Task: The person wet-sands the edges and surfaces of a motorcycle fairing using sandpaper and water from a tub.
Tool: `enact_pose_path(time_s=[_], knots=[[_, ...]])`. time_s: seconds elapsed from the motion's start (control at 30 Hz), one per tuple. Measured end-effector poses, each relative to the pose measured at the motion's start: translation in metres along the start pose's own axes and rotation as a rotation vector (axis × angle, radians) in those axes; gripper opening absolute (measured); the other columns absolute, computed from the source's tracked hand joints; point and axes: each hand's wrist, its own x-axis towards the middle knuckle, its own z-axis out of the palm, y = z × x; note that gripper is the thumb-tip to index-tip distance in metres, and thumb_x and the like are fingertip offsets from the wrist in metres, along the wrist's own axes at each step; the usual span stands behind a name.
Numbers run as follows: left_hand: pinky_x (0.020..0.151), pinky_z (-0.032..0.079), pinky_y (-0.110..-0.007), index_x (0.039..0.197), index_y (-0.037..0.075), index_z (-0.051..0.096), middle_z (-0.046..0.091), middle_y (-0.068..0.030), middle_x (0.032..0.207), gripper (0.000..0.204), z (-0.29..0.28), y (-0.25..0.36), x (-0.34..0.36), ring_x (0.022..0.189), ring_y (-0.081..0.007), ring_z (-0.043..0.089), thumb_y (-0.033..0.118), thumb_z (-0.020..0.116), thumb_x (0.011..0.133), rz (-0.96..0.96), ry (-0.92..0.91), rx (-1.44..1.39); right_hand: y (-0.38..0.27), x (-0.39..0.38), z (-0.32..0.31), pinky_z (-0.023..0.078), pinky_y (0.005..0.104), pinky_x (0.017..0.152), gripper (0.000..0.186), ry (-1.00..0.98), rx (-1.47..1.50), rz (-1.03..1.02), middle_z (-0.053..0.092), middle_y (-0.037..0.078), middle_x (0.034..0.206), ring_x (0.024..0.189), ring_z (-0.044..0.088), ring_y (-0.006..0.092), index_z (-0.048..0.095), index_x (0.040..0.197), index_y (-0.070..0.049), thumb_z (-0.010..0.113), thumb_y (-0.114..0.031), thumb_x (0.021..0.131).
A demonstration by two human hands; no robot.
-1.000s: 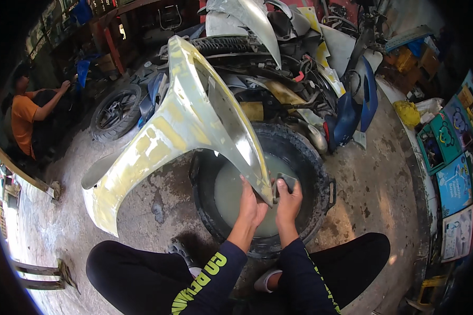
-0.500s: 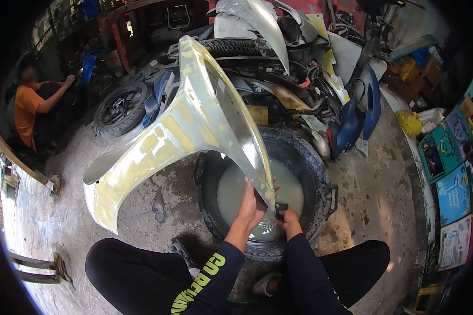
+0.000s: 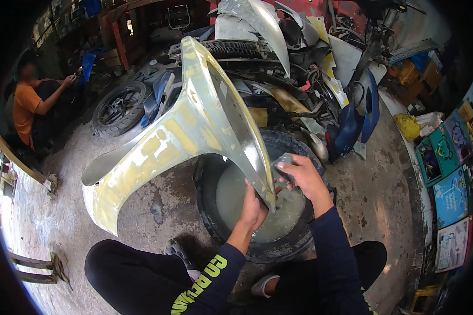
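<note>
A large curved motorcycle body panel (image 3: pixel 165 134), grey-white with yellow filler patches, stands over a black tub (image 3: pixel 207 210) of cloudy water (image 3: pixel 231 191). My left hand (image 3: pixel 253 212) grips the panel's narrow lower tip, thumb on the near face and fingers behind it. In my right hand (image 3: pixel 306 181) is a small dark grey piece of sandpaper (image 3: pixel 283 160), pinched by the panel's right edge, above the water. My fingers partly cover the sandpaper.
A person in an orange shirt (image 3: pixel 26 107) sits at the far left near a loose wheel (image 3: pixel 120 109). Behind the tub is a heap of motorcycle parts (image 3: pixel 299 89). Boxes (image 3: pixel 452 189) line the right wall. A wooden stool (image 3: pixel 37 269) stands at lower left.
My right hand has risen from the water by the panel's tip, up and to the right, with the sandpaper. The water surface is now rippled. My left hand keeps its grip on the panel.
</note>
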Motion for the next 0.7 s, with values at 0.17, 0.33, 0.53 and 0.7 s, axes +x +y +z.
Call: enact_pose_path(time_s=[0.17,0.33,0.53,0.7], knots=[[0.097,0.04,-0.043,0.14,0.013,0.041,0.055,-0.0081,0.125,0.076,0.003,-0.001,0.002,0.121,-0.0248,0.05,0.069,0.017,0.097,0.009,0.087,-0.061,0.031,-0.007,0.042,0.049,0.0421,0.066,0.029,0.285,-0.601,-0.407,0.063,0.022,0.086,0.071,0.064,0.0324,0.061,0.092,0.004,0.073,-0.021,0.083],[0.106,0.038,-0.043,0.14,0.011,0.04,0.053,-0.0095,0.126,0.074,0.009,-0.001,-0.001,0.119,-0.0243,0.051,0.067,0.017,0.098,0.005,0.138,-0.112,0.083,-0.039,0.065,0.047,0.0417,0.072,0.028,0.619,-0.479,-0.402,0.063,0.021,0.086,0.079,0.064,0.0354,0.062,0.088,0.003,0.075,-0.021,0.082],[0.105,0.039,-0.042,0.14,0.01,0.039,0.052,-0.01,0.127,0.074,0.021,-0.008,0.003,0.12,-0.0247,0.05,0.068,0.019,0.097,0.142,0.262,-0.078,0.047,0.006,0.066,0.047,0.0414,0.07,0.03,0.608,-0.412,-0.527,0.063,0.019,0.085,0.079,0.062,0.0367,0.061,0.087,0.003,0.075,-0.023,0.082],[0.11,0.034,-0.041,0.144,0.011,0.034,0.044,-0.0096,0.138,0.075,0.016,-0.002,-0.004,0.132,-0.0246,0.041,0.067,0.019,0.098,0.109,0.291,-0.075,0.079,-0.03,0.066,0.044,0.0429,0.067,0.035,0.493,-0.41,-0.42,0.058,0.02,0.08,0.075,0.058,0.0389,0.055,0.08,0.004,0.075,-0.025,0.082]])
